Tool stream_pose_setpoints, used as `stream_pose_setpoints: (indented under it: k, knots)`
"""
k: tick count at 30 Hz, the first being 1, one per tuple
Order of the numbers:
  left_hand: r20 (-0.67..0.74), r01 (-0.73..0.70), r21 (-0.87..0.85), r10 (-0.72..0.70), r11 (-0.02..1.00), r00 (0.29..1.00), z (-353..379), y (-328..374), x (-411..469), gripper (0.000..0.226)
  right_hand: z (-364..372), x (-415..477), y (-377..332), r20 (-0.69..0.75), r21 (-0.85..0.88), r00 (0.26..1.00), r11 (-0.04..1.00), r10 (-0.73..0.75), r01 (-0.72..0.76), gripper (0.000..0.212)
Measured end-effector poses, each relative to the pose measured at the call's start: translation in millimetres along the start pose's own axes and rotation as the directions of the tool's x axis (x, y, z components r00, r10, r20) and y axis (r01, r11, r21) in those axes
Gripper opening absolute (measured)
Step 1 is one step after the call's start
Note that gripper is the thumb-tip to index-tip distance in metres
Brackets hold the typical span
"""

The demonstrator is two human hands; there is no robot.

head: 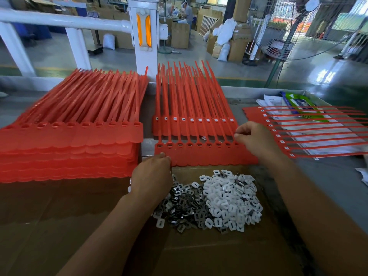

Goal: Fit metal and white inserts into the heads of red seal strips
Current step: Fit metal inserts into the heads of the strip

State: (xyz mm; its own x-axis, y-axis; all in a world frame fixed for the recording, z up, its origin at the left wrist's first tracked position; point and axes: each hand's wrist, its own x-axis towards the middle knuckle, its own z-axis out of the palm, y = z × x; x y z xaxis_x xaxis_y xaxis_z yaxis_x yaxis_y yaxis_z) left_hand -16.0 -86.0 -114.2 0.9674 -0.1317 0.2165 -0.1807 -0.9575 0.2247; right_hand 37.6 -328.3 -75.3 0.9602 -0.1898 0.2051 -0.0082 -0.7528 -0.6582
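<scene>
— Where's the sheet being worked on?
— The strip sheet (pixel 209 155) lies on the cardboard (pixel 79 226), with dark metal pieces showing in its row of heads.
— And the hands?
— The left hand (pixel 153 174) curls round the sheet's corner at eight o'clock and holds it. The right hand (pixel 256 140) has its fingertips pinched narrow at the head at three o'clock. I can't tell what they hold.
— Inserts?
— They're at six o'clock of the sheet. The metal inserts (pixel 185 208) are piled just beside the white inserts (pixel 233 198), and the edges mingle.
— Anything else?
— A tall stack (pixel 69 148) of red sheets sits at nine o'clock. Another sheet (pixel 195 126) lies at twelve, and one more (pixel 298 134) lies on the table (pixel 328 176) at three.
</scene>
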Motion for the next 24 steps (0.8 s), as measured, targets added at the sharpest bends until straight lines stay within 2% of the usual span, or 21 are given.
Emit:
stream_pose_setpoints:
  k: [4,8,10,13,18,24]
  knots:
    - [0.008,0.011,0.004,-0.011,1.000,1.000,-0.4,-0.1,0.1,0.033,-0.2,-28.4,-31.0,0.287,-0.021,0.946,0.986,-0.152,0.165,0.015]
    - [0.013,0.003,0.011,-0.004,1.000,1.000,-1.7,0.9,-0.2,0.033,10.5,-53.2,-54.9,0.532,-0.022,0.812,0.955,-0.239,0.296,0.007]
    - [0.014,0.006,0.010,-0.007,1.000,1.000,-1.8,0.9,0.3,0.033,18.8,-62.4,-61.9,0.606,-0.022,0.749,0.936,-0.267,0.351,0.013]
    - [0.022,0.008,0.013,-0.008,1.000,1.000,-2.2,0.7,0.6,0.032,29.1,-71.1,-68.6,0.655,-0.041,0.693,0.902,-0.301,0.429,0.021]
    - [0.028,-0.001,0.016,0.001,1.000,1.000,-2.5,-0.3,-0.2,0.032,39.3,-79.1,-74.5,0.671,-0.053,0.666,0.874,-0.327,0.483,0.032]
    - [0.026,0.005,0.013,-0.005,1.000,1.000,-2.4,0.4,-0.1,0.033,41.3,-82.4,-73.9,0.657,-0.057,0.692,0.896,-0.299,0.440,0.018]
